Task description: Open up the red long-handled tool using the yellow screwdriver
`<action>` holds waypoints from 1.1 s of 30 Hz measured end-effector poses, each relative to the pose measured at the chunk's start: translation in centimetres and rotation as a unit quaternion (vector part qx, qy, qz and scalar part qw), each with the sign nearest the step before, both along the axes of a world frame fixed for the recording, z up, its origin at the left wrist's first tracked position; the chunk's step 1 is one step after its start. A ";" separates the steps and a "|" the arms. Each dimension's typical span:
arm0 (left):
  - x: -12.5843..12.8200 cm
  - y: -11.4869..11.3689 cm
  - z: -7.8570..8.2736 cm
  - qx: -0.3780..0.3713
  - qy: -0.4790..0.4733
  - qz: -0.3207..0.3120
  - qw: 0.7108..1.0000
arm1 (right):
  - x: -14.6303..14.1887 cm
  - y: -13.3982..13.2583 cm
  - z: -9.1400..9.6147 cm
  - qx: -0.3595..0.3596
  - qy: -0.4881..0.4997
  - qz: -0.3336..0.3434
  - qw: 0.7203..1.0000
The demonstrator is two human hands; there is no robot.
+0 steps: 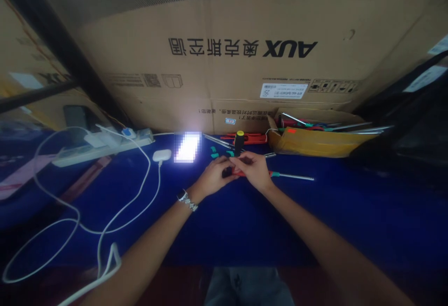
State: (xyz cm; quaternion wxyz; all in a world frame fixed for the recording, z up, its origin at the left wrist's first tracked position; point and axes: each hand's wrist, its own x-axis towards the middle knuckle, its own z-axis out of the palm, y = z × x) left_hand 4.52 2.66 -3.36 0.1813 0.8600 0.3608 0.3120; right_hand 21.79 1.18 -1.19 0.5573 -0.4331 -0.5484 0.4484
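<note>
My left hand, with a watch and a bracelet on its wrist, is closed around the dark end of a screwdriver. The red handle shows between my hands, and the silver shaft of the screwdriver points right past a green collar. My right hand is closed over the same handle, its fingertips pinched close to the left hand's. Just behind the fingers a black handle with a yellow top stands upright; its lower end is hidden. Small green pieces lie beyond my left hand.
A cardboard box of tools is at the back right, beside red-handled tools. A lit, blurred-out screen, a white case on a cable and a power strip lie left. A large carton stands behind the blue tabletop.
</note>
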 end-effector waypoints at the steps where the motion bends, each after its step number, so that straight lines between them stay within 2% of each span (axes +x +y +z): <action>1: 0.0 0.0 0.1 -0.001 -0.001 -0.002 1.000 | 0.0 0.0 0.0 -0.003 0.009 0.001 1.000; 5: 0.0 0.0 0.2 -0.015 -0.003 -0.007 1.000 | 0.6 0.1 0.2 -0.005 0.018 0.025 1.000; 10: -0.1 0.1 0.0 -0.009 -0.009 -0.007 1.000 | 1.4 0.1 0.4 0.009 -0.038 0.075 0.996; 15: -0.1 0.1 0.0 -0.005 -0.008 -0.009 1.000 | 1.3 0.0 0.5 0.040 -0.074 0.058 0.995; 18: 0.0 0.0 0.2 -0.005 -0.011 -0.014 1.000 | 0.9 0.0 0.3 0.029 -0.051 0.039 0.997; 25: -0.1 -0.2 0.5 -0.019 -0.012 -0.011 1.000 | 0.9 0.3 0.3 -0.014 0.017 0.061 0.998; 31: -0.1 -0.1 0.0 -0.011 -0.016 -0.005 1.000 | 1.6 0.0 1.2 -0.008 -0.027 0.115 0.993; 33: -0.1 0.0 -0.1 -0.007 -0.015 -0.001 1.000 | 1.6 -0.1 1.1 -0.010 -0.040 0.114 0.993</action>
